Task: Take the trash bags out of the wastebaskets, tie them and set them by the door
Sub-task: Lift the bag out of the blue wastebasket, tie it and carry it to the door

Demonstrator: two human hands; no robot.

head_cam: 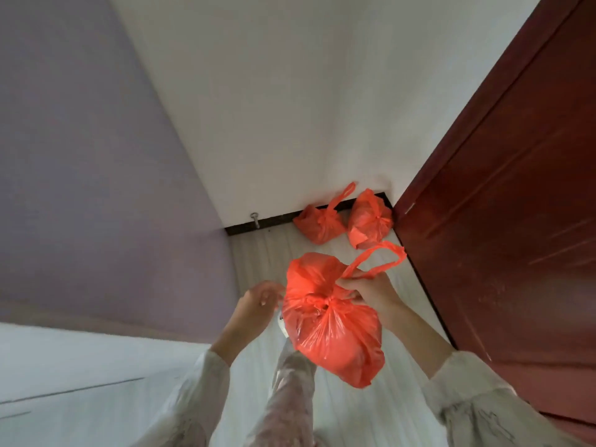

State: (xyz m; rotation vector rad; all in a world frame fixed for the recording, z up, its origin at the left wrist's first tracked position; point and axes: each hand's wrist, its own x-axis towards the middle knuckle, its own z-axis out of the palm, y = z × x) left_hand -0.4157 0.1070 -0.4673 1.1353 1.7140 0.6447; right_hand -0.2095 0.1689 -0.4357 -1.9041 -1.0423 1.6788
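Head view, looking down at a room corner. Right hand point(367, 293) grips the red trash bag point(332, 321) at its knotted neck, fingers point(350, 282) curled round one handle loop point(375, 261) that sticks up and to the right. The bag hangs in the air above the floor point(258, 253), full, knot already made at the top. Left hand point(258, 301) is just beside the bag's left edge, fingers loosely curled; a thin strip of red plastic runs by the fingertips, but I cannot tell if it is pinched or only touched. Pale sleeves on both arms, patterned trouser leg point(292, 391) below the bag.

Two more red tied bags sit on the floor against the baseboard point(258, 224) of the white wall point(290, 108): left one point(317, 224) with a handle standing up against the wall, right one point(369, 219) just beside the dark red door point(516, 188). The two touch or nearly touch each other. Small metal door stop point(255, 219) on the baseboard, left of the bags. Purple wall point(80, 156) on the left; white surface point(64, 366) at lower left.
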